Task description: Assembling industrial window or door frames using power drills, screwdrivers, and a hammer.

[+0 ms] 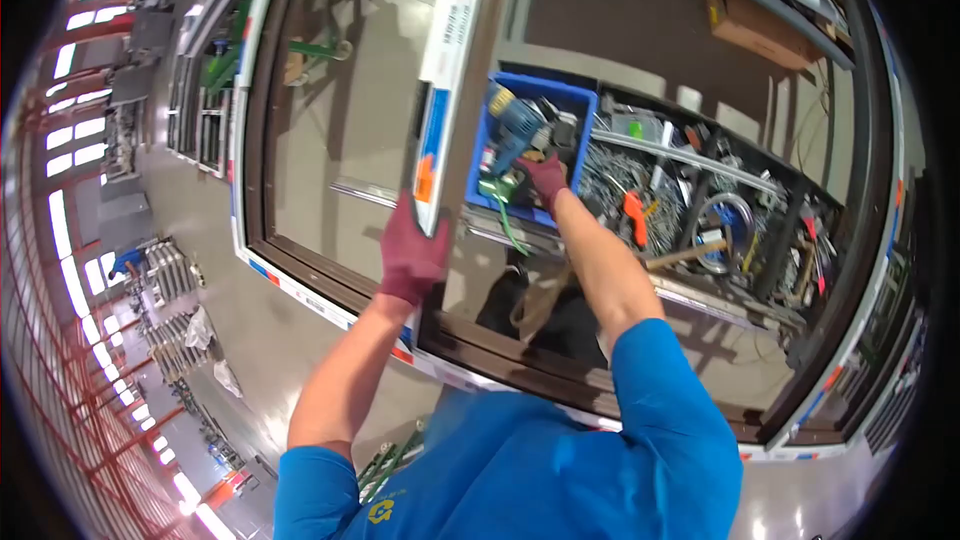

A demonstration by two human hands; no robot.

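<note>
My left hand [415, 252], in a maroon glove, is wrapped around the middle bar [452, 45] of a large brown window or door frame. That bar carries white protective film with blue and orange patches. Through the frame opening my right hand [546, 180], gloved alike, reaches into a blue plastic bin [590, 105]. Its fingers are bent beside the handle of a teal cordless drill [518, 122]; what they hold, if anything, is hidden. A green cord or strap [497, 188] lies at the bin's near side, with small dark parts [563, 130] near the drill.
Right of the bin, a divided tray holds many screws [612, 175], an orange-handled tool [634, 217], a tape roll [735, 215] and a wooden-handled tool [685, 255]. A cardboard box [765, 25] stands beyond. Frame racks [170, 275] stand at the left.
</note>
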